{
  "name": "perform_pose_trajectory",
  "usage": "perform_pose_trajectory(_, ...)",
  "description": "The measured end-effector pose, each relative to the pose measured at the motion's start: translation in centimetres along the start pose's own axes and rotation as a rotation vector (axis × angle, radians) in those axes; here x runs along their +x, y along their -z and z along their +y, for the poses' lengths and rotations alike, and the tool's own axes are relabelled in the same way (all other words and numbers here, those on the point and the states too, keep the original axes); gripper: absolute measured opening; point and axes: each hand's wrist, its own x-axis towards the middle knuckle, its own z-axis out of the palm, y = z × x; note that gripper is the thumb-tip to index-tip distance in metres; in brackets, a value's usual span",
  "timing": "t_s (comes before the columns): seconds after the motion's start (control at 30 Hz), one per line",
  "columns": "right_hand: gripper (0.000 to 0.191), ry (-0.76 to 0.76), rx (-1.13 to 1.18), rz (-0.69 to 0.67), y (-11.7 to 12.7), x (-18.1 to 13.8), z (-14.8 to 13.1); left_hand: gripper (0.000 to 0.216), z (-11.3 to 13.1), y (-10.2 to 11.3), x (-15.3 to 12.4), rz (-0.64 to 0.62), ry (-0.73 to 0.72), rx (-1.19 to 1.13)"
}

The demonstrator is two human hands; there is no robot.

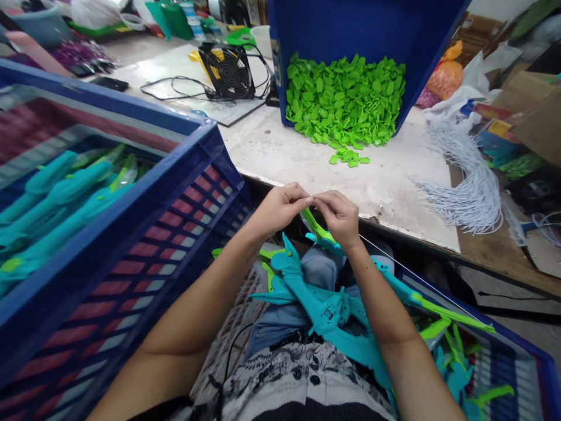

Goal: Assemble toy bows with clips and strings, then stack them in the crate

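My left hand (280, 207) and my right hand (338, 216) meet fingertip to fingertip just in front of the table edge, both pinched shut. Between them they hold the green tip of a teal and green plastic toy (322, 234) and a thin white string (421, 280) that runs off to the right. Several more teal toys (324, 310) lie in my lap below the hands.
A tipped blue bin (394, 35) spills small green plastic pieces (346, 105) onto the white table (307, 164). A bundle of white strings (473, 187) lies at right. A blue crate (166, 193) with teal toys stands at left, another crate (526, 362) at lower right. A small black fan (228, 70) stands behind.
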Motion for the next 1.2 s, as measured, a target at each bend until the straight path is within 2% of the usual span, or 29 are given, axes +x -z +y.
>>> perform_pose_trajectory(0.17,0.019,0.058,-0.125,-0.033,0.4,-0.1,0.0,0.019,0.1,-0.4,0.0,0.097,0.053,0.034)
perform_pose_trajectory(0.33,0.022,0.027,-0.165,-0.117,1.0,0.0,0.8,0.020,0.4,-1.1,-0.1,0.145,0.031,0.145)
perform_pose_trajectory(0.4,0.022,0.047,-0.213,-0.102,1.9,-0.6,0.4,0.020,0.4,-1.3,0.0,0.172,0.015,0.176)
perform_pose_trajectory(0.47,0.020,0.088,-0.303,-0.025,3.2,-2.3,-0.4,0.020,0.3,-1.4,0.2,0.202,0.009,0.180)
perform_pose_trajectory(0.53,0.016,0.142,-0.407,0.002,4.7,-5.5,-1.0,0.020,0.0,-1.5,0.7,0.214,0.015,0.164)
perform_pose_trajectory(0.6,0.018,0.142,-0.551,-0.094,6.2,-9.4,-1.0,0.019,-0.4,-1.6,1.3,0.215,0.022,0.142)
perform_pose_trajectory(0.73,0.050,-0.101,-0.964,-0.327,8.3,-15.8,1.7,0.021,-1.1,-2.5,2.5,0.209,-0.005,0.088)
perform_pose_trajectory(0.8,0.057,-0.178,-1.072,-0.365,9.0,-16.9,3.2,0.029,-1.1,-3.4,2.4,0.238,-0.058,0.091)
perform_pose_trajectory(0.87,0.055,-0.187,-1.096,-0.349,9.6,-16.7,3.7,0.038,-0.8,-4.5,1.5,0.275,-0.164,0.180)
perform_pose_trajectory(0.93,0.052,-0.153,-1.078,-0.294,10.0,-15.6,2.8,0.042,-0.2,-5.9,-0.1,0.189,-0.344,0.341)
perform_pose_trajectory(1.03,0.050,-0.065,-1.062,-0.219,10.6,-13.2,0.3,0.045,1.0,-7.7,-2.3,-0.118,-0.586,0.597)
perform_pose_trajectory(1.1,0.049,0.010,-1.081,-0.192,10.8,-11.7,-1.0,0.048,1.9,-8.5,-3.1,-0.243,-0.619,0.749)
perform_pose_trajectory(1.2,0.046,0.122,-1.092,-0.160,10.7,-9.5,-1.6,0.044,3.2,-8.5,-2.9,-0.281,-0.551,0.882)
